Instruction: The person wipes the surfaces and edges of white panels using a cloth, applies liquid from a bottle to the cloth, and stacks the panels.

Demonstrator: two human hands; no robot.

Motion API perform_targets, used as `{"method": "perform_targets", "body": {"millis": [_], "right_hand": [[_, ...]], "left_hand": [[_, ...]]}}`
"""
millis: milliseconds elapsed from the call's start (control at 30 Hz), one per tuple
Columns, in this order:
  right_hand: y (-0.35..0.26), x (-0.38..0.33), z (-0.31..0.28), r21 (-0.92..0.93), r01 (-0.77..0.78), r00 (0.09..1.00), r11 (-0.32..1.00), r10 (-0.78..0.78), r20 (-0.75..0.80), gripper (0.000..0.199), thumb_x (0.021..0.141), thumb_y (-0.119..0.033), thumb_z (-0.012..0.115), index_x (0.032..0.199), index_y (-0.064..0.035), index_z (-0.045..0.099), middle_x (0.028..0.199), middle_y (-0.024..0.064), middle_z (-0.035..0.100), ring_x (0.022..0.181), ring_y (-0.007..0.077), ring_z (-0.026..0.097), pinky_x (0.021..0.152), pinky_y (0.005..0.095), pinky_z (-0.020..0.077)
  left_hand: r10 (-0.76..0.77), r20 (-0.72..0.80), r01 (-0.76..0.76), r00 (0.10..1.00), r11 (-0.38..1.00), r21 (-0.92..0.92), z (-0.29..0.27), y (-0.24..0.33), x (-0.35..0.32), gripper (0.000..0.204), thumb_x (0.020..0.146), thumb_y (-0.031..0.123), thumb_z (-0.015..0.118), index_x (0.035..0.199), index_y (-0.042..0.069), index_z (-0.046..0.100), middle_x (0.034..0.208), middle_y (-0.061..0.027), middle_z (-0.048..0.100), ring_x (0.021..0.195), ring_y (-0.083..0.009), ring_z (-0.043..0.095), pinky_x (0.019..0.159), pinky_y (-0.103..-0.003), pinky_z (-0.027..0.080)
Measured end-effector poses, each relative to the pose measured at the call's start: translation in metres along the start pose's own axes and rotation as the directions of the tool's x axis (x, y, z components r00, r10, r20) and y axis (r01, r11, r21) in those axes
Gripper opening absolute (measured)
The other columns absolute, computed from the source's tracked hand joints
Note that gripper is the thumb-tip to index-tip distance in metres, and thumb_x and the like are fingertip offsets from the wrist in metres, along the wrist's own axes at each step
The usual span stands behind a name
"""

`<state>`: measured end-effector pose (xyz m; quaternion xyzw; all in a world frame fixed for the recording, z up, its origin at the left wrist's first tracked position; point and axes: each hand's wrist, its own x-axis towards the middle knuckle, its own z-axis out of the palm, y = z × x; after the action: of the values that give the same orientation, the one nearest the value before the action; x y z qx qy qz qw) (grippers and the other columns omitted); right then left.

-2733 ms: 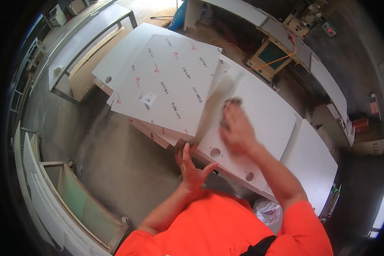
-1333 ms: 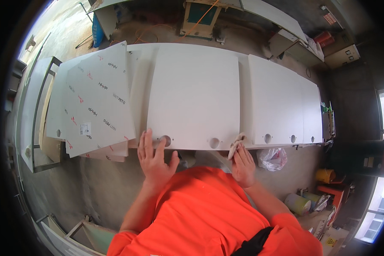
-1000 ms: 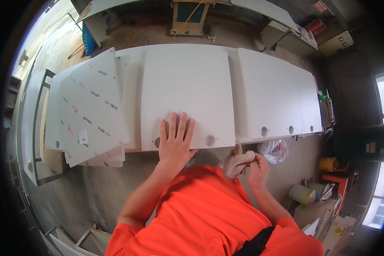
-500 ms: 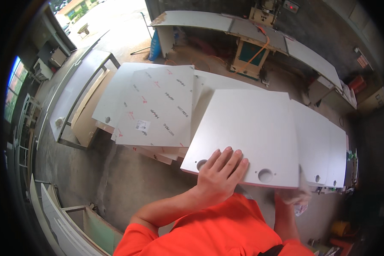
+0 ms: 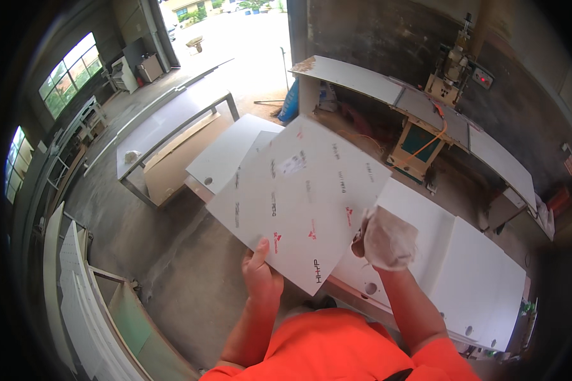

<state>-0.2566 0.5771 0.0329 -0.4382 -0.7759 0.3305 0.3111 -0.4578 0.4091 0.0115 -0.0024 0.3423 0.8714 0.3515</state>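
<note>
A square panel (image 5: 292, 197) in printed film, with dark and red marks and a small label, is turned cornerwise in front of me. My left hand (image 5: 260, 276) grips its lower left edge, thumb on top and fingers hidden beneath. At its right edge my right hand (image 5: 360, 240) is closed on a pale cloth (image 5: 393, 240), which covers most of the hand; whether its fingers also grip the panel is unclear. Right of the printed panel lie white panels (image 5: 476, 273) with round holes near their front edges. Another white panel (image 5: 225, 152) shows behind it at left.
A metal-framed table (image 5: 171, 120) stands at left. Across the back runs a long workbench (image 5: 356, 79) with a drilling machine (image 5: 448, 76) and an orange hose (image 5: 429, 146). Boards (image 5: 89, 286) lean at lower left. Bare concrete floor (image 5: 178, 267) lies between.
My left hand has left the white two-hole panel and now holds the printed panel, which has turned cornerwise. My right hand has moved up to its right edge. The view has swung left.
</note>
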Motion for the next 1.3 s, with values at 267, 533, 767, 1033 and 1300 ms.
{"method": "perform_targets", "body": {"millis": [267, 533, 767, 1033, 1300], "right_hand": [[0.03, 0.104, 0.083, -0.584, 0.296, 0.955, 0.756, -0.25, 0.161, 0.015, 0.093, -0.023, 0.064, 0.101, -0.0107, 0.065, 0.092, 0.0046, 0.069, 0.083, 0.0218, 0.067, 0.074, 0.0362, 0.0564], [0.072, 0.137, 0.09, 0.883, -0.148, 0.874, 0.445, 0.477, -0.094, 0.022, 0.101, -0.007, 0.058, 0.121, 0.0014, 0.061, 0.106, 0.0137, 0.072, 0.089, 0.0213, 0.072, 0.079, 0.033, 0.0635], [-0.003, 0.144, 0.115, 0.133, -0.03, 0.826, 0.991, 0.1, -0.555, 0.018, 0.105, -0.008, 0.059, 0.117, 0.0015, 0.067, 0.106, 0.0071, 0.072, 0.094, 0.0152, 0.066, 0.089, 0.0297, 0.0547], [-0.04, 0.148, 0.168, -0.533, 0.078, 0.997, 0.843, -0.078, 0.022, 0.053, 0.101, -0.024, 0.068, 0.143, 0.0063, 0.058, 0.155, 0.0244, 0.052, 0.144, 0.042, 0.048, 0.121, 0.0493, 0.036], [-0.021, 0.254, 0.224, -0.562, 0.254, 0.964, 0.787, -0.255, 0.078, 0.047, 0.1, -0.02, 0.064, 0.137, 0.0088, 0.059, 0.143, 0.0294, 0.06, 0.134, 0.0465, 0.054, 0.118, 0.0524, 0.0403]], "left_hand": [[-0.097, 0.031, 0.09, 0.995, 0.98, 0.179, -0.068, -0.013, 0.036, 0.019, 0.104, 0.007, 0.064, 0.117, -0.007, 0.068, 0.109, -0.016, 0.076, 0.095, -0.0241, 0.076, 0.084, -0.038, 0.063], [-0.106, 0.262, -0.173, 0.959, 0.513, 0.841, -0.125, 0.092, 0.073, 0.019, 0.104, 0.009, 0.062, 0.11, -0.006, 0.073, 0.101, -0.0187, 0.077, 0.082, -0.0264, 0.077, 0.076, -0.037, 0.063], [-0.34, 0.764, -0.836, 0.549, -0.242, 0.493, -0.076, 0.149, 0.214, 0.072, 0.092, 0.042, 0.076, 0.139, -0.009, 0.058, 0.154, -0.0299, 0.051, 0.146, -0.0444, 0.048, 0.121, -0.051, 0.037], [-0.504, 0.699, -0.847, 0.508, -0.146, 0.511, -0.101, 0.156, 0.238, 0.117, 0.08, 0.076, 0.075, 0.15, -0.013, 0.045, 0.162, -0.0328, 0.04, 0.155, -0.0494, 0.033, 0.128, -0.059, 0.022], [-0.467, 0.749, -0.852, 0.47, -0.017, 0.524, -0.112, 0.151, 0.248, 0.113, 0.074, 0.076, 0.08, 0.144, -0.009, 0.054, 0.16, -0.03, 0.045, 0.153, -0.046, 0.038, 0.127, -0.059, 0.024]]}}
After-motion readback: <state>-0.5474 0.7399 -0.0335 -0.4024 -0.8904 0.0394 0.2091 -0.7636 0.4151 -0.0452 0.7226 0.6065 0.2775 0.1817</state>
